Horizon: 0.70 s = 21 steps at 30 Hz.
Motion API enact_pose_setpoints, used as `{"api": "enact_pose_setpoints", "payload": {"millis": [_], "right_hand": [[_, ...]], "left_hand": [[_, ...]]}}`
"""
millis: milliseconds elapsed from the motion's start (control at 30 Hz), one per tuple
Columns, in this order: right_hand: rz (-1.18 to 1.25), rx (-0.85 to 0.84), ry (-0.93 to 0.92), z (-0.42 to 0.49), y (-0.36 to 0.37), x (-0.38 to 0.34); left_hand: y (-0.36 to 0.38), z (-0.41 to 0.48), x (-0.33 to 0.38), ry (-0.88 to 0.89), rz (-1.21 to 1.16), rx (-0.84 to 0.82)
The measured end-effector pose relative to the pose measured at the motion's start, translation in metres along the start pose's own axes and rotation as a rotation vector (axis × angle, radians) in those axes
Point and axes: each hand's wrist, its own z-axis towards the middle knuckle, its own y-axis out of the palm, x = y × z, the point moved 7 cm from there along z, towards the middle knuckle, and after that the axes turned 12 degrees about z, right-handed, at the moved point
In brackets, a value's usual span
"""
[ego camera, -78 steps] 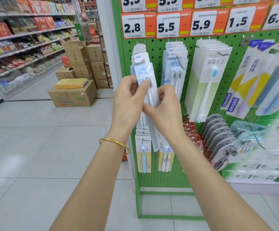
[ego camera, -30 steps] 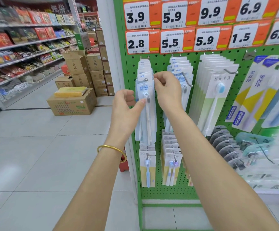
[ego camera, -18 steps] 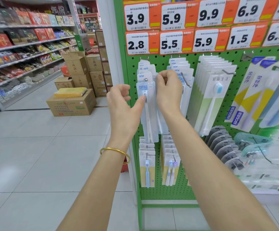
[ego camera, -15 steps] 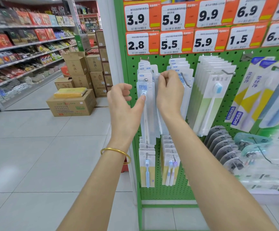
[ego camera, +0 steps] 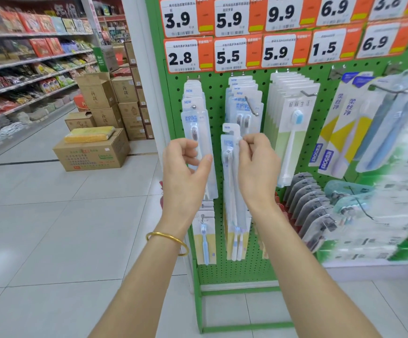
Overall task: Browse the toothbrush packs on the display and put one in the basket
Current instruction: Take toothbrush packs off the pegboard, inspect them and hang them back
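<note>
A two-brush pack [ego camera: 231, 181] has been lifted off the second hook [ego camera: 253, 109] from the left edge of the pegboard display [ego camera: 216, 98]. Half a second ago the right hand [ego camera: 256, 172] was raised to that hook. Now it has been lowered, and the pack is pinched near its top edge between thumb and fingertips. The pack is held upright, clear of the hook and in front of the packs left hanging there.

The single-brush pack [ego camera: 194, 123] is seen hanging on the hook nearest the display's left edge. The left hand [ego camera: 186, 176] is held loosely curled in front of its lower half, with the thumb laid against it. Whether that pack is gripped cannot be told.

Browsing is judged to have moved on to a second kind of pack. One pack is now free in the hand, so the placing step could be begun. No basket is seen, so where it would have to be carried cannot be judged.
</note>
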Motion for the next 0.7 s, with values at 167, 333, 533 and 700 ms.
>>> {"api": "enact_pose_setpoints", "payload": {"millis": [167,333,533,700], "right_hand": [[0.127,-0.036,0.197,-0.02,-0.036,0.034],[0.257,-0.077,0.361,-0.039,-0.059,0.063],[0.305,-0.165,0.486,-0.068,-0.086,0.086],[0.343,-0.311,0.614,-0.105,-0.089,0.106]], "left_hand": [[0.046,-0.042,-0.02,-0.153,-0.027,-0.308],[0.089,-0.091,-0.031,-0.242,-0.066,-0.532],[0.109,-0.121,-0.037,-0.298,-0.112,-0.54],[0.115,-0.13,-0.042,-0.332,-0.141,-0.44]]}}
